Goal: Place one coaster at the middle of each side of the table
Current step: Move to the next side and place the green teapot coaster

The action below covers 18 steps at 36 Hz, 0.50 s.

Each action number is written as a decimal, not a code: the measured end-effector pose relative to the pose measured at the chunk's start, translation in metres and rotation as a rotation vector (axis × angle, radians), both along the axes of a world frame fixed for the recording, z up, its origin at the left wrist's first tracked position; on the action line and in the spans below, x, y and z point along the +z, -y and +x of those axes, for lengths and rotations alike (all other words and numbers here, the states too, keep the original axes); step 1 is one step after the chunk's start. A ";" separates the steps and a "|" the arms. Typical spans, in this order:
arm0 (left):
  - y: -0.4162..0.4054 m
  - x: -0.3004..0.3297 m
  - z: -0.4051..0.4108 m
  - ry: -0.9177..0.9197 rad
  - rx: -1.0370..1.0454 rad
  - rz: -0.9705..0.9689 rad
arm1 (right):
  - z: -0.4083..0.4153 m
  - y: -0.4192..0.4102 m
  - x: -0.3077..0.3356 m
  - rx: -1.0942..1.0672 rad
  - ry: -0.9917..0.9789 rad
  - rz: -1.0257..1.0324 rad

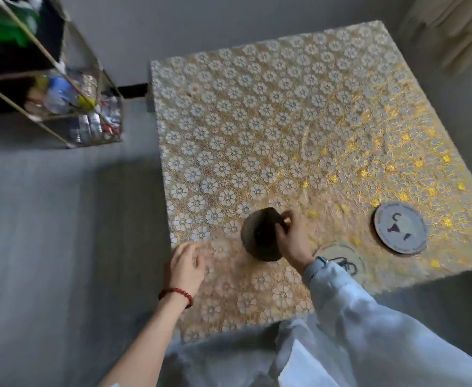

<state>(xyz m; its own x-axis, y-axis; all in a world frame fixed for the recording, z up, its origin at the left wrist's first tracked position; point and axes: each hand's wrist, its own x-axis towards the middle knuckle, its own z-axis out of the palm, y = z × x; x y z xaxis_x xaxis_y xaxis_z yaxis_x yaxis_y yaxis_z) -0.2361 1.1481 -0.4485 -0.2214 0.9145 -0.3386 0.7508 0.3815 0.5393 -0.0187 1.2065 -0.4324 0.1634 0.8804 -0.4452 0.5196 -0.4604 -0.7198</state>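
Floral-clothed desk [271, 121]. Right hand [290, 241] grip clasps a tilted dark coaster [260, 236] above the near side; left hand [185, 266] loose, empty. Two coasters [401, 227] lie rightward. Risk: edge-only hold, coaster slips or lands off-centre.

Home: patterned tablecloth [271, 129], cluttered shelf [61, 101].

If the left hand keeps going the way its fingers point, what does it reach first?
Probably the dark coaster stack that the right hand grips. The left hand, open at the table's left edge, points right across bare cloth toward it. Depth is unclear.
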 end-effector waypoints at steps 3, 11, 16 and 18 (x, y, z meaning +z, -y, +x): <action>-0.001 0.003 -0.045 0.041 -0.049 0.033 | -0.022 0.005 -0.001 -0.170 0.127 -0.002; -0.017 0.016 -0.179 0.030 -0.293 -0.008 | -0.155 0.021 0.044 -0.228 0.211 0.327; -0.057 0.029 -0.212 0.050 -0.385 -0.012 | -0.206 0.006 0.065 -0.251 0.027 0.305; -0.074 0.033 -0.220 0.060 -0.421 0.003 | -0.215 -0.001 0.065 -0.281 -0.059 0.251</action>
<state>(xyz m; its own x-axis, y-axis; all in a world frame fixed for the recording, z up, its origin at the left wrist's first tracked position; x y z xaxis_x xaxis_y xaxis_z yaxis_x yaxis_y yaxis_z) -0.4558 1.2220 -0.4160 0.1920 0.9220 -0.3363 0.8076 0.0462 0.5879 -0.2334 1.2076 -0.3669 0.3941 0.8878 -0.2377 0.3526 -0.3848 -0.8530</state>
